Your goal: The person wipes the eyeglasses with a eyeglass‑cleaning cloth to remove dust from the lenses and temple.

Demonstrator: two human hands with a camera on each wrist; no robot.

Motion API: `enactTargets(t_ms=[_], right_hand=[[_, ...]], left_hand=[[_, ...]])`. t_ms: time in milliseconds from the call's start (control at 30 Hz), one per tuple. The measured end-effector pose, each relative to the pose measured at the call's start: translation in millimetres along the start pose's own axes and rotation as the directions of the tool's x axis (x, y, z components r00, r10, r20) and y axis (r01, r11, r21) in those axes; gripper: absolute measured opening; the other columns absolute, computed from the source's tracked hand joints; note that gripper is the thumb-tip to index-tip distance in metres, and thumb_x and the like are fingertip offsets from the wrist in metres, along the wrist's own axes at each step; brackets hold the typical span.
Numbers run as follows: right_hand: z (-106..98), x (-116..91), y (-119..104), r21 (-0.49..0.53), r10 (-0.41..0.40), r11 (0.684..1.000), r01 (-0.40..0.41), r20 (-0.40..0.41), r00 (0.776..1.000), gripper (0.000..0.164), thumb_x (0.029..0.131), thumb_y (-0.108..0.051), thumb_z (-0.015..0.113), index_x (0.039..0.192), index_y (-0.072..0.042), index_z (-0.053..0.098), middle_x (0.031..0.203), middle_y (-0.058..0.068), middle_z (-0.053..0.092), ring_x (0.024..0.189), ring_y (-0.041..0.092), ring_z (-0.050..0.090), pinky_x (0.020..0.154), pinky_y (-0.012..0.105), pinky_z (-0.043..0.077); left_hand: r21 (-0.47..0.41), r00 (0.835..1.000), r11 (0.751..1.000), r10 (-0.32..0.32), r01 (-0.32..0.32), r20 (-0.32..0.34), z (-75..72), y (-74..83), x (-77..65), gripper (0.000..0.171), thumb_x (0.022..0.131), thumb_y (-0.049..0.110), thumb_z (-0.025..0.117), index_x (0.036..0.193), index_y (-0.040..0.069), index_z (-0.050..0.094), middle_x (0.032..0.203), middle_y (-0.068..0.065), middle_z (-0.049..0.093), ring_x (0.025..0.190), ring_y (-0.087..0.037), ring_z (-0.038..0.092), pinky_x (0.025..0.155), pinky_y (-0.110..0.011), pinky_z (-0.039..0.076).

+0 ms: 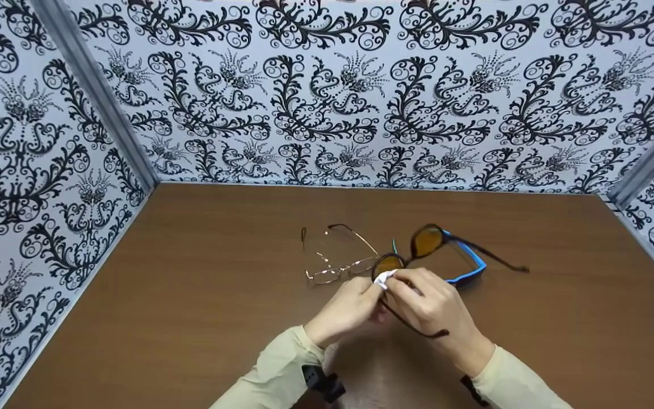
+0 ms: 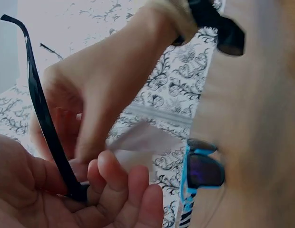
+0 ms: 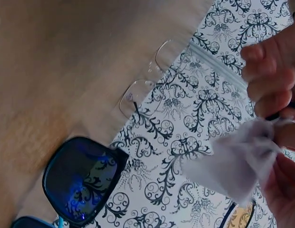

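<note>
Dark-framed sunglasses with round amber lenses (image 1: 428, 242) are held raised over the brown wooden worktop (image 1: 219, 238), just in front of the person. The long axis of their front is slanted in the head view, from the near lens at lower left to the far lens at upper right. Both temples are unfolded: one is pointed rightward, its tip angled slightly down, and the other is directed down and to the right, across the right hand (image 1: 435, 307). The near end of the frame is grasped by the curled fingers of the left hand (image 1: 349, 307). A thin white cloth (image 3: 242, 159) is pinched by the right hand against the near lens. On the worktop, to the left of the amber lenses, clear eyeglasses with a thin gold metal frame (image 1: 327, 276) are placed, their temples pointed away from the person. Bright-blue-framed sunglasses with dark lenses (image 2: 204, 170) are partly hidden behind the raised pair and the right hand.
</note>
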State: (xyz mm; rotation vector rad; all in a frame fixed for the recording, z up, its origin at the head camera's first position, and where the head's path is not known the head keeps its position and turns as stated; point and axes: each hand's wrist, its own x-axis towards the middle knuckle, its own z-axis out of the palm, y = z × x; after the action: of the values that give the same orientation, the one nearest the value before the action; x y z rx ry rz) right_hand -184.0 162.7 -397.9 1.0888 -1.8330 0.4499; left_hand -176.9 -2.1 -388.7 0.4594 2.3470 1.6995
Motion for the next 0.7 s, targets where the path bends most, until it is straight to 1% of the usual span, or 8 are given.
enactTargets(t_ms=[67, 167, 300, 367, 467, 567, 633, 700], right_hand=[[-1.8, -1.4, -0.9, -0.010, 0.015, 1.000, -0.015, 0.022, 1.000, 0.025, 0.101, -0.012, 0.049, 0.090, -0.001, 0.069, 0.089, 0.012, 0.064, 0.076, 0.025, 0.063, 0.065, 0.036, 0.054], [-4.7, -1.7, -1.9, -0.074, 0.044, 0.996, -0.043, 0.008, 0.999, 0.028, 0.101, -0.010, 0.047, 0.089, 0.001, 0.070, 0.087, 0.014, 0.064, 0.075, 0.027, 0.063, 0.065, 0.039, 0.054], [-4.9, 0.4, -1.7, -0.174, 0.050, 0.983, -0.059, -0.058, 0.997, 0.024, 0.098, -0.008, 0.052, 0.088, 0.001, 0.072, 0.084, 0.014, 0.064, 0.066, 0.027, 0.061, 0.056, 0.038, 0.052], [-4.1, 1.6, -1.3, -0.192, 0.052, 0.979, -0.067, -0.083, 0.995, 0.021, 0.097, -0.009, 0.055, 0.088, -0.001, 0.072, 0.083, 0.013, 0.065, 0.063, 0.026, 0.060, 0.052, 0.037, 0.051], [-2.7, 1.8, -0.9, -0.162, 0.057, 0.984, -0.071, -0.089, 0.994, 0.018, 0.095, -0.010, 0.057, 0.087, -0.003, 0.072, 0.084, 0.011, 0.066, 0.064, 0.024, 0.061, 0.051, 0.036, 0.050], [-2.4, -0.9, -0.6, -0.092, 0.057, 0.994, -0.061, -0.049, 0.997, 0.021, 0.097, -0.014, 0.056, 0.086, -0.005, 0.072, 0.085, 0.009, 0.066, 0.067, 0.023, 0.062, 0.055, 0.035, 0.051], [-3.2, -4.0, -0.2, -0.064, 0.052, 0.997, -0.053, -0.025, 0.998, 0.024, 0.098, -0.017, 0.056, 0.086, -0.005, 0.073, 0.085, 0.008, 0.066, 0.069, 0.022, 0.062, 0.056, 0.035, 0.051], [-4.5, -7.0, 0.1, -0.077, 0.043, 0.996, -0.044, -0.019, 0.999, 0.026, 0.099, -0.018, 0.055, 0.085, -0.006, 0.073, 0.085, 0.009, 0.065, 0.070, 0.023, 0.061, 0.057, 0.036, 0.050]], left_hand=[[-0.013, 1.000, 1.000, -0.014, 0.014, -0.006, -0.1, 0.2, -0.4, 0.029, 0.097, 0.010, 0.043, 0.077, -0.001, 0.061, 0.062, -0.004, 0.059, 0.052, -0.012, 0.059, 0.056, -0.033, 0.056], [0.005, 1.000, 1.000, -0.030, 0.030, -0.005, 1.2, 0.7, -0.9, 0.027, 0.095, 0.009, 0.044, 0.072, 0.003, 0.058, 0.060, -0.003, 0.059, 0.051, -0.010, 0.058, 0.054, -0.030, 0.055], [0.057, 0.999, 0.997, -0.043, 0.044, -0.006, 3.9, 1.7, -1.2, 0.027, 0.092, 0.008, 0.045, 0.069, 0.006, 0.058, 0.056, 0.000, 0.058, 0.048, -0.008, 0.056, 0.052, -0.023, 0.050], [0.099, 0.999, 0.994, -0.038, 0.038, -0.002, 5.2, 2.2, -0.9, 0.027, 0.092, 0.008, 0.045, 0.068, 0.007, 0.059, 0.054, 0.002, 0.058, 0.048, -0.007, 0.055, 0.051, -0.020, 0.046], [0.136, 1.000, 0.990, -0.030, 0.029, 0.004, 6.6, 2.7, -0.1, 0.028, 0.092, 0.009, 0.045, 0.068, 0.008, 0.060, 0.053, 0.004, 0.058, 0.047, -0.005, 0.054, 0.050, -0.019, 0.043], [0.141, 1.000, 0.990, -0.011, 0.010, 0.002, 6.7, 3.1, 0.5, 0.029, 0.094, 0.010, 0.044, 0.071, 0.007, 0.062, 0.054, 0.003, 0.059, 0.047, -0.005, 0.053, 0.049, -0.020, 0.042], [0.139, 1.000, 0.990, 0.004, -0.004, 0.000, 6.3, 2.9, 0.8, 0.031, 0.097, 0.012, 0.044, 0.073, 0.005, 0.063, 0.056, -0.001, 0.061, 0.048, -0.008, 0.056, 0.050, -0.020, 0.043], [0.134, 1.000, 0.991, 0.015, -0.014, -0.003, 6.1, 2.5, 0.8, 0.031, 0.097, 0.012, 0.045, 0.074, 0.004, 0.064, 0.058, -0.006, 0.063, 0.050, -0.014, 0.060, 0.050, -0.020, 0.045]])
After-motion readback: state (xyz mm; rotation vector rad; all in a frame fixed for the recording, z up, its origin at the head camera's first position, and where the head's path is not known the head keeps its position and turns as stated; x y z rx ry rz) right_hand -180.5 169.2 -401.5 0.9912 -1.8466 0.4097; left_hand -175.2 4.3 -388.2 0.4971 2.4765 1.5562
